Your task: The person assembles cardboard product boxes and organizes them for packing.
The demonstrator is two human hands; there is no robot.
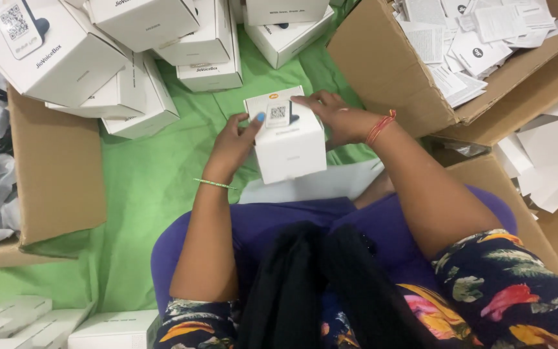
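- The left hand [232, 145] and right hand [338, 119] both hold one small white box [287, 136] over the green cloth [143, 194].
- The box looks closed (more white boxes [137, 71] wait nearby).

Surface: green cloth [143, 194] | on it: stacked white boxes [163, 58], brown cartons [56, 174], flat white sheet [311, 184] near lap

a green cloth [143, 194] covers the floor, with brown cardboard cartons [382, 64] standing around it under even light.
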